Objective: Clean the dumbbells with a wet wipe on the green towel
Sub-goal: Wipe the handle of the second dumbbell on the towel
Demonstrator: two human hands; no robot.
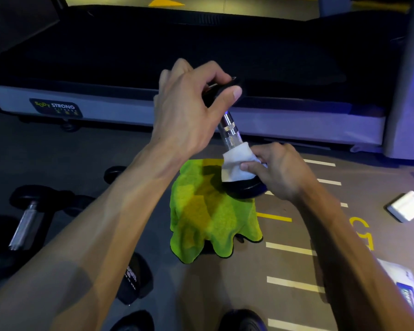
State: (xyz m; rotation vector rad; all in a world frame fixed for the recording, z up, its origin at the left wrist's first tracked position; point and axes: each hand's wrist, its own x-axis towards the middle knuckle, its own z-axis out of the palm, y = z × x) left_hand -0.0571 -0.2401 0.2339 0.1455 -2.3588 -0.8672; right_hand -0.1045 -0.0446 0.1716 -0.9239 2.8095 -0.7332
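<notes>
Dumbbell with black round heads and a knurled chrome handle [228, 130] stands tilted on end, its lower head resting on the bright green fleecy towel [208, 218] that is draped over a low, hidden support on the grey gym floor. The left hand [189, 111] grips the upper black head from above, fingers and thumb curled round its rim. The right hand [277, 170] pinches a white wet wipe [236, 164] wrapped round the bottom of the chrome handle, just above the lower head.

To the left, another black-headed dumbbell with a metal handle [25, 223] lies on the floor, well apart from the towel. Behind the hands runs a dark treadmill deck with a grey side rail [120, 113]. At the right edge lies a flat white packet [408, 206], beside yellow and white floor markings.
</notes>
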